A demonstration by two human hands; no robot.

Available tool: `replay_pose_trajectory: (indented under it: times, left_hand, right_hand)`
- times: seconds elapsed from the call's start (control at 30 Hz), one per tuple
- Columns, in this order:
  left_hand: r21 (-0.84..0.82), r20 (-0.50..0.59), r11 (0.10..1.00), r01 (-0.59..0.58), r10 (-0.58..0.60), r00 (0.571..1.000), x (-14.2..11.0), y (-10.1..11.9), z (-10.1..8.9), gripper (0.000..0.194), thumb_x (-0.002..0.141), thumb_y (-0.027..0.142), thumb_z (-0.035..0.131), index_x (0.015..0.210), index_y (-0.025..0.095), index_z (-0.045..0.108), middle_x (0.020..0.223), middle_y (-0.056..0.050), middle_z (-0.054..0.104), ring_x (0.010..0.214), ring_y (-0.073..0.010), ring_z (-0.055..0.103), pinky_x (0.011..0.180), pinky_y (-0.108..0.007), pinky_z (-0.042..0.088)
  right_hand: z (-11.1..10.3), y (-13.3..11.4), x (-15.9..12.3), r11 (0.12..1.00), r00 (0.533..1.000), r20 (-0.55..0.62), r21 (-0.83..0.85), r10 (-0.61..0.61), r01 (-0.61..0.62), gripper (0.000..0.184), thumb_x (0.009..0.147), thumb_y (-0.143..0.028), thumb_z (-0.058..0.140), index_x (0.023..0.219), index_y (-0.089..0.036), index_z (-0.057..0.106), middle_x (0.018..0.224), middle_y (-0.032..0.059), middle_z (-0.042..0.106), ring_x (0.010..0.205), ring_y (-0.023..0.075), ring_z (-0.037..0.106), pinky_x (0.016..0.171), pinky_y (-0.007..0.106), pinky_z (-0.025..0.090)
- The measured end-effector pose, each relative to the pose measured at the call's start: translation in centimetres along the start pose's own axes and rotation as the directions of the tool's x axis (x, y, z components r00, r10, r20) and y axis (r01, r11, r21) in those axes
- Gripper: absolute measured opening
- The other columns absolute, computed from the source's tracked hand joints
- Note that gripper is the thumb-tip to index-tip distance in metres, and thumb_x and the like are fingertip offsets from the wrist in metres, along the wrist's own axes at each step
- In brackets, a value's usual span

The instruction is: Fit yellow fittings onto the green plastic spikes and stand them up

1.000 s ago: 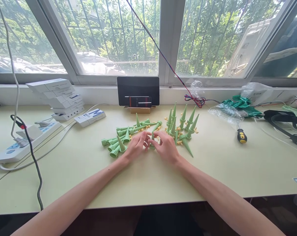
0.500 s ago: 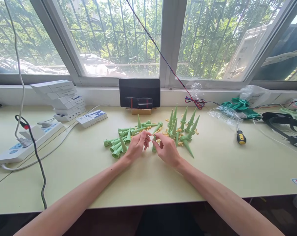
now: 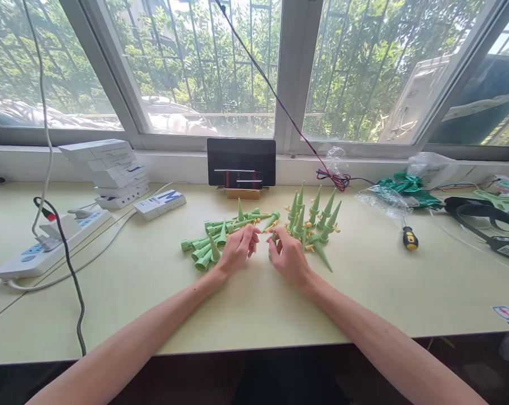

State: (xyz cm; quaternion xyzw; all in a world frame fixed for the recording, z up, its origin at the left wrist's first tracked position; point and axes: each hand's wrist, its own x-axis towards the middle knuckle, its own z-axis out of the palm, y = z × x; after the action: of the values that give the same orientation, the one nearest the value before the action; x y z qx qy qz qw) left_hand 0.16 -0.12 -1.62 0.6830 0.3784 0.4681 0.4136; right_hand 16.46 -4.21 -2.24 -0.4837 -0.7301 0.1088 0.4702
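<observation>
My right hand (image 3: 291, 257) has its thumb and fingers closed around a green plant watering spike (image 3: 274, 237), tip upward and partly hidden by the fingers. To the left, my left hand (image 3: 237, 248) is apart from it, fingers loosely curled with gaps between them and nothing visible in them. Just beyond the left hand lies a pile of green watering spikes (image 3: 203, 260), mostly on their sides, some pointing up. Beside the right hand stands a cluster of green spikes (image 3: 315, 209) fitted with small yellowish valves (image 3: 337, 228).
At the back a dark tablet (image 3: 241, 157) leans behind a phone (image 3: 250, 180). White boxes (image 3: 121, 177) and a power strip (image 3: 47, 244) with cables stand left. A screwdriver (image 3: 410, 238), plastic wrapping (image 3: 381, 194) and a black strapped device (image 3: 486, 225) lie right.
My right hand has moved slightly right, toward the cluster, with the spike. The gap between my hands has widened. My left hand has hardly moved.
</observation>
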Motion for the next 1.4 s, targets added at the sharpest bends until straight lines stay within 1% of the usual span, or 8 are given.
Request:
replay_pose_trajectory:
  times: [0.17,0.37,0.7,0.9,1.07,1.2,1.3,1.4]
  left_hand:
    - [0.006,0.0,1.0,0.004,-0.004,1.0,0.0,-0.1,0.0,0.047,0.096,0.054,0.037,0.09,0.015,0.062,0.072,-0.003,0.057,0.053,-0.0108,0.053,0.044,-0.024,0.041]
    - [0.02,0.006,1.0,0.002,-0.002,1.0,-0.1,-0.3,-0.1,0.046,0.096,0.053,0.038,0.091,0.015,0.063,0.072,-0.002,0.057,0.053,-0.0109,0.052,0.045,-0.024,0.041]
    - [0.059,0.015,0.998,0.004,-0.005,1.0,-0.2,-0.2,-0.1,0.043,0.096,0.052,0.039,0.091,0.016,0.063,0.072,-0.002,0.058,0.054,-0.0112,0.053,0.048,-0.024,0.041]
    - [0.071,0.012,0.997,-0.002,0.001,1.0,-0.1,-0.3,-0.1,0.044,0.096,0.051,0.039,0.095,0.016,0.065,0.07,-0.002,0.058,0.054,-0.0117,0.053,0.047,-0.024,0.042]
    - [0.093,0.015,0.996,-0.006,0.004,1.0,-0.1,-0.4,-0.1,0.044,0.096,0.051,0.037,0.093,0.017,0.064,0.067,0.0,0.057,0.053,-0.0117,0.051,0.048,-0.025,0.041]
    - [0.229,-0.007,0.973,-0.023,0.025,1.0,-0.2,0.1,0.1,0.043,0.097,0.049,0.035,0.092,0.018,0.064,0.059,0.002,0.054,0.052,-0.0126,0.05,0.054,-0.026,0.043]
    - [0.338,-0.008,0.939,-0.067,0.074,0.997,-0.3,0.6,0.4,0.04,0.098,0.046,0.036,0.089,0.018,0.064,0.063,0.001,0.057,0.059,-0.0139,0.053,0.059,-0.026,0.043]
    - [0.37,0.031,0.923,-0.109,0.105,0.994,-0.4,0.8,0.7,0.038,0.098,0.043,0.036,0.088,0.018,0.063,0.062,0.001,0.054,0.058,-0.0139,0.053,0.06,-0.026,0.043]
  right_hand:
    - [0.0,0.4,0.2,0.999,0.999,-0.02,-0.034,0.032,-0.033,0.022,0.093,-0.024,0.042,0.112,-0.018,0.052,0.081,0.0022,0.065,0.056,0.0129,0.055,0.06,0.024,0.043]
    - [-0.1,0.2,0.2,0.999,0.999,-0.017,-0.018,0.047,-0.047,0.022,0.095,-0.026,0.04,0.112,-0.018,0.052,0.082,0.0024,0.066,0.056,0.0127,0.055,0.062,0.023,0.043]
    - [-0.1,0.0,0.2,0.999,0.999,0.036,-0.032,0.032,-0.03,0.02,0.094,-0.025,0.042,0.107,-0.017,0.055,0.071,-0.0007,0.056,0.057,0.013,0.051,0.059,0.023,0.039]
    - [-0.1,-0.3,0.1,0.998,0.997,0.071,0.043,-0.039,0.036,0.019,0.095,-0.026,0.043,0.108,-0.018,0.055,0.066,-0.0027,0.053,0.055,0.0118,0.048,0.058,0.022,0.038]
    - [-0.1,-0.7,0.1,0.995,0.994,0.068,0.058,-0.089,0.085,0.019,0.096,-0.028,0.044,0.105,-0.018,0.057,0.062,-0.0034,0.053,0.051,0.0106,0.046,0.055,0.021,0.037]
    - [-0.2,-1.1,0.1,0.979,0.976,0.091,0.064,-0.2,0.195,0.017,0.096,-0.026,0.044,0.097,-0.018,0.059,0.06,-0.003,0.055,0.049,0.0096,0.045,0.055,0.021,0.036]
    - [-0.8,-1.7,-0.3,0.958,0.956,0.086,0.082,-0.281,0.274,0.018,0.096,-0.026,0.044,0.094,-0.017,0.06,0.06,-0.0022,0.057,0.048,0.0092,0.045,0.054,0.021,0.037]
    - [-2.3,-2.3,-1.2,0.959,0.962,0.039,0.097,-0.27,0.266,0.02,0.097,-0.027,0.043,0.098,-0.018,0.06,0.062,-0.0016,0.061,0.047,0.0089,0.047,0.052,0.021,0.038]
